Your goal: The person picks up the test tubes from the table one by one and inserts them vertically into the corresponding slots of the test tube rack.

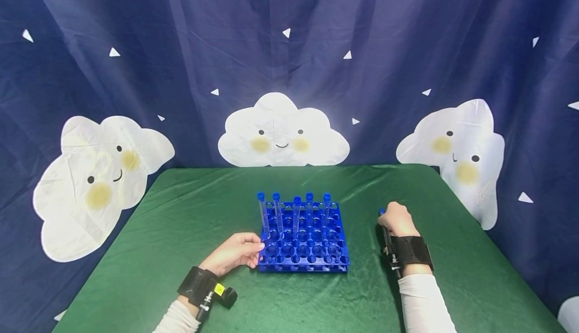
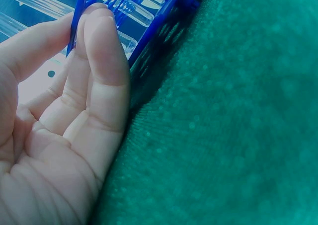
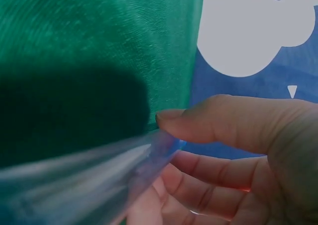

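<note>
A blue test tube rack (image 1: 296,260) stands on the table, with several clear, blue-capped test tubes (image 1: 296,217) upright in its farther rows. At the rack's near left edge, my left hand (image 1: 237,250) pinches the side plate between thumb and fingers; the left wrist view shows the fingers (image 2: 107,51) against the blue plastic. My right hand (image 1: 398,220) is well to the right of the rack, above the table. It pinches a clear test tube (image 3: 84,178) near the blue-capped end, and the tube looks tilted in the right wrist view. Its far end lies outside that view.
A green cloth (image 1: 172,222) covers the table. Behind it hangs a dark blue curtain (image 1: 384,86) printed with white clouds and small triangles. Each wrist carries a strapped black camera mount, the left one (image 1: 212,293) jutting out over the cloth.
</note>
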A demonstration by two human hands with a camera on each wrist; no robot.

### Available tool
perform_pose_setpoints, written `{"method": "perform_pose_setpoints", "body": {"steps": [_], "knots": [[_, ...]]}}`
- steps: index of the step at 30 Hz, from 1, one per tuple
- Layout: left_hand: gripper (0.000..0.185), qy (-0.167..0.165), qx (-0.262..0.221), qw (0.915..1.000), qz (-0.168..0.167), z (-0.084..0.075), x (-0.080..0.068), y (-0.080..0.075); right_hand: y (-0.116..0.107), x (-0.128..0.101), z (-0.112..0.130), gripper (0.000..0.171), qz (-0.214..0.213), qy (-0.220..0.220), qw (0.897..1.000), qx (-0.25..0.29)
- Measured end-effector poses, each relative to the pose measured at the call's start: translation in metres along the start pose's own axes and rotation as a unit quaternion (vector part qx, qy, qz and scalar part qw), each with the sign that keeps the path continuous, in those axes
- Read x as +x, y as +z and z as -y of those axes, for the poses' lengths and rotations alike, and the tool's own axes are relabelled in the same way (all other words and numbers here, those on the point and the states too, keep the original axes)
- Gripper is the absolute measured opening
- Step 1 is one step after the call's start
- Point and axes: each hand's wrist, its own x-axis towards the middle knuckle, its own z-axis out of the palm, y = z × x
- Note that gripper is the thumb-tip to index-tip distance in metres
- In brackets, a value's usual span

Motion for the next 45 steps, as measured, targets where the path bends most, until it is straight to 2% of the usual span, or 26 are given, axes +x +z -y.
{"method": "perform_pose_setpoints", "body": {"steps": [7,12,17,21,25,32,39,45], "knots": [[0.011,0.0,0.005,1.0,0.0,0.0,-0.001,0.001,-0.007,0.0,0.005,0.028,-0.011,-0.016,0.999,0.027],[0.011,0.003,0.003,1.0,0.003,0.0,-0.001,0.001,-0.014,-0.004,0.009,0.013,-0.009,-0.026,0.999,0.044],[0.01,0.009,0.001,0.9999,0.01,0.0,-0.001,0.0,-0.021,-0.009,0.014,0.029,-0.025,-0.043,0.997,0.053],[0.01,0.01,0.001,0.9999,0.012,0.0,-0.001,-0.001,-0.025,-0.012,0.019,0.033,-0.055,-0.064,0.996,0.04],[0.012,0.009,0.001,0.9999,0.011,0.001,-0.001,-0.001,-0.03,-0.018,0.025,0.033,-0.08,-0.086,0.993,0.031],[0.013,0.008,0.0,0.9999,0.01,0.001,-0.001,0.0,-0.041,-0.032,0.041,0.032,-0.112,-0.113,0.986,0.049],[0.012,0.008,0.0,0.9999,0.011,-0.001,-0.002,0.001,-0.047,-0.043,0.051,0.029,-0.16,-0.151,0.974,0.05],[0.012,0.007,0.001,0.9999,0.008,-0.002,-0.002,0.001,-0.052,-0.053,0.06,0.028,-0.163,-0.162,0.971,0.06]]}}
